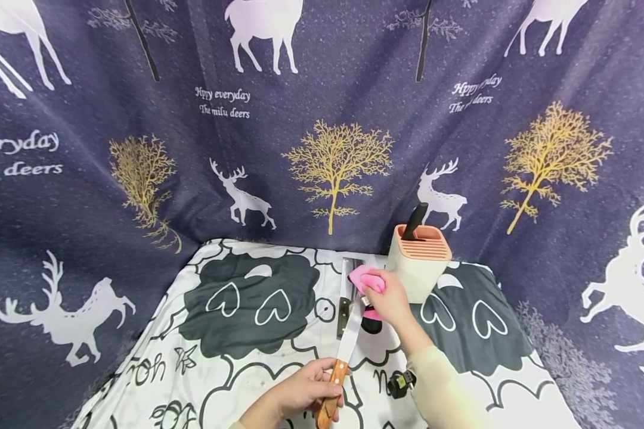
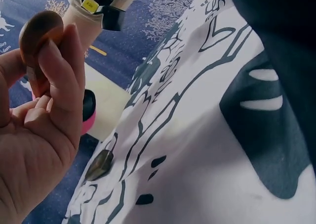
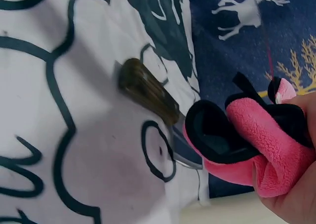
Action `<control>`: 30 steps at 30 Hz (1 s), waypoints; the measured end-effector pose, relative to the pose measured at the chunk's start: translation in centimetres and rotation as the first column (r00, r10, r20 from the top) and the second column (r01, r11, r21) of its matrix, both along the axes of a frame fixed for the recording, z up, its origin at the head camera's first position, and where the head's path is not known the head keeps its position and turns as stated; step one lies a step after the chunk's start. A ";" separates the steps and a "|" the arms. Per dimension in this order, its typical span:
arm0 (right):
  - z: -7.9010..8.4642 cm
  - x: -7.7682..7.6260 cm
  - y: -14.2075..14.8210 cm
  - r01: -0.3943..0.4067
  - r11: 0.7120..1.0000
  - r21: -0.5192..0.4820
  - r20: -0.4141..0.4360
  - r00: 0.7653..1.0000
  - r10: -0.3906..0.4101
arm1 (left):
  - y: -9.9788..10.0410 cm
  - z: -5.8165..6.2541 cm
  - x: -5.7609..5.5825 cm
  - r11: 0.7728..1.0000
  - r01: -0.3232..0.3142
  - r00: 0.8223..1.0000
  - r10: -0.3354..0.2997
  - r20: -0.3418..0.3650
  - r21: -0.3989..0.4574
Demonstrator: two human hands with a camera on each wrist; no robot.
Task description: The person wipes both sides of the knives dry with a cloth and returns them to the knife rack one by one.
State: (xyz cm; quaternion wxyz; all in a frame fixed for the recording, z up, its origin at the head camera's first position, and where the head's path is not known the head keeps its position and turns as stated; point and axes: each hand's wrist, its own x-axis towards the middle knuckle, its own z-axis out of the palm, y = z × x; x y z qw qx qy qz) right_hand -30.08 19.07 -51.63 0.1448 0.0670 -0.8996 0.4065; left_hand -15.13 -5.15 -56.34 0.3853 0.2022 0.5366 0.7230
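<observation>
In the head view my left hand [image 1: 311,390] grips the orange wooden handle of a long-bladed knife [image 1: 351,333], held at a slant over the cloth-covered table. The handle's rounded end faces the left wrist camera, with the fingers and thumb around it. My right hand [image 1: 392,298] holds a pink cloth [image 1: 369,279] with black edging, bunched at the far part of the blade, which it hides. Below the cloth a cleaver-like knife [image 1: 344,310] with a dark brown riveted handle lies on the table. Its handle [image 3: 145,88] also shows in the right wrist view.
A cream knife block [image 1: 414,277] with an orange slotted top stands right of the pink cloth, holding a black-handled knife [image 1: 415,220]. Behind the table hangs a dark blue curtain [image 1: 311,190] with deer and trees. A white-and-grey patterned cloth [image 1: 268,372] covers the table.
</observation>
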 end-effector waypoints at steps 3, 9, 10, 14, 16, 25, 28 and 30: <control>0.2 -0.5 0.6 0.026 0.997 -0.073 0.069 0.997 -0.021 | 0.0 -0.2 0.1 1.000 -0.013 1.000 0.013 0.017 -0.004; 0.5 -0.4 1.7 0.094 0.946 -0.309 0.146 0.988 -0.051 | 0.0 -0.7 0.0 0.994 -0.105 0.994 0.104 0.045 0.011; 0.5 -0.3 1.9 0.101 0.941 -0.324 0.150 0.987 -0.054 | 0.1 -0.8 -0.1 0.992 -0.124 0.991 0.123 0.045 0.021; 1.2 0.5 2.7 0.090 0.937 -0.338 0.148 0.988 -0.042 | 0.1 -0.8 -0.6 0.977 -0.208 0.977 0.206 0.045 0.048; 1.7 1.1 2.9 0.076 0.939 -0.335 0.144 0.989 -0.029 | 0.2 -0.7 -0.8 0.966 -0.257 0.966 0.255 0.049 0.042; 4.8 5.6 2.0 -0.114 0.991 -0.065 0.004 0.993 0.115 | 0.8 0.8 -1.9 0.924 -0.383 0.920 0.381 0.094 0.009; 5.5 7.1 1.1 -0.197 0.976 0.090 -0.125 0.970 0.207 | 1.4 1.4 -2.4 0.912 -0.410 0.909 0.405 0.099 0.033; 5.6 7.8 0.4 -0.233 0.953 0.194 -0.208 0.940 0.272 | 1.8 1.8 -2.7 0.902 -0.429 0.901 0.422 0.102 0.048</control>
